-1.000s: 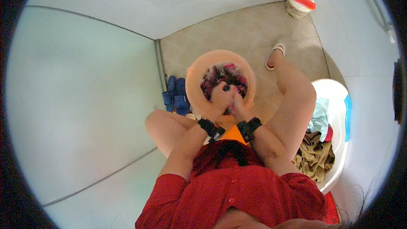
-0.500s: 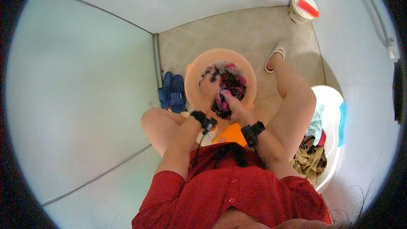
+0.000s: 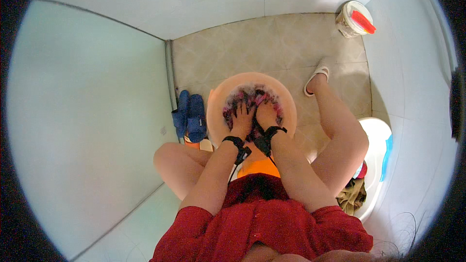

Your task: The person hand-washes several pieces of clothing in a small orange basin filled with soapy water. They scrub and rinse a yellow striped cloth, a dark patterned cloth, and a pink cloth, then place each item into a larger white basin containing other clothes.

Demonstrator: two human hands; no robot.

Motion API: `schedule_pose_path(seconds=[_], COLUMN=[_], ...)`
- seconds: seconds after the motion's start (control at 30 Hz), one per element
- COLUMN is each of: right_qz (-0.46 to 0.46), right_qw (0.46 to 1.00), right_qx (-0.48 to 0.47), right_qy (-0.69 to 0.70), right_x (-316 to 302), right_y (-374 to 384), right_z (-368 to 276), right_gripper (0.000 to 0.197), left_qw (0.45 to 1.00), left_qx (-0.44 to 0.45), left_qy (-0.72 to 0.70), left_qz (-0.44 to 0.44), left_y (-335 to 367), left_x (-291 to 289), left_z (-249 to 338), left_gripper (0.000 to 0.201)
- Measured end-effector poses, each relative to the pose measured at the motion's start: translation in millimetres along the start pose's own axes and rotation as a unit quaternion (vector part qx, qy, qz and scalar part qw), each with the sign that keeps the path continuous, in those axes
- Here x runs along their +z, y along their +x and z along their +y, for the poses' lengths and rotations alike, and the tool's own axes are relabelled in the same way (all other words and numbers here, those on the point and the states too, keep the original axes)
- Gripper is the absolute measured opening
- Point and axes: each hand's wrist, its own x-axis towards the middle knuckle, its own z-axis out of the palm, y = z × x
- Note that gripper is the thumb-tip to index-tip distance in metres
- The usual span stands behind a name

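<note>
A peach-coloured basin [image 3: 289, 98] on the floor between my legs holds a dark garment with pink patches [image 3: 260, 96], wet and ringed with suds. Fingers spread, my left hand [image 3: 241, 118] lies on the cloth on the left side. Close beside it, my right hand [image 3: 266, 113] presses down on the same garment; its fingertips are partly sunk among the folds. Both hands are palm down, with no cloth visibly gripped. Black bands with small devices circle both wrists.
A white tub [image 3: 376, 191] with clothes [image 3: 353, 196] stands by my right leg. Blue slippers [image 3: 196, 116] lie left of the basin, near a frosted glass panel [image 3: 92, 106]. A lidded bucket [image 3: 350, 22] with a red brush-like item [image 3: 363, 22] stands at the far right corner.
My hands had bunched part of the garment near the basin's near side. Now the cloth is down in the basin and both hands lie on it, side by side. The view has shifted slightly.
</note>
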Motion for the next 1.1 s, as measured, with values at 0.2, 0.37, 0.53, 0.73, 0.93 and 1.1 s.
schedule_pose_path(seconds=[0.2,0.37,0.53,0.73,0.93,1.1], right_qz=[-0.103,-0.067,-0.234,0.037,-0.028,0.074], right_qw=[0.994,0.990,0.956,0.873,0.597,0.768], right_qx=[-0.019,-0.073,0.040,0.063,-0.025,-0.169], right_qy=[0.014,0.102,0.175,0.482,0.801,0.614], right_x=[46.9,45.4,-3.9,-61.2,-142.6,-120.9], right_y=[28.9,25.7,27.2,-1.9,-74.1,-83.2], right_z=[25.8,25.7,12.4,-20.7,-13.5,3.1], right_gripper=[0.028,0.051,0.051,0.042,0.025,0.033], left_qw=[0.987,0.978,0.964,0.780,0.689,0.853], left_qx=[-0.018,-0.005,-0.015,-0.065,0.052,0.064], left_qy=[-0.161,-0.208,-0.265,-0.613,-0.709,-0.503], left_qz=[0.015,-0.026,-0.009,0.107,0.138,0.125], left_y=[45.1,56.2,71.0,34.6,-97.0,-133.2], left_x=[57.4,62.0,81.4,11.9,-120.5,-128.4], left_z=[-19.0,-33.7,-41.4,-28.4,28.7,77.6], left_gripper=[0.049,0.043,0.038,0.026,0.014,0.025])
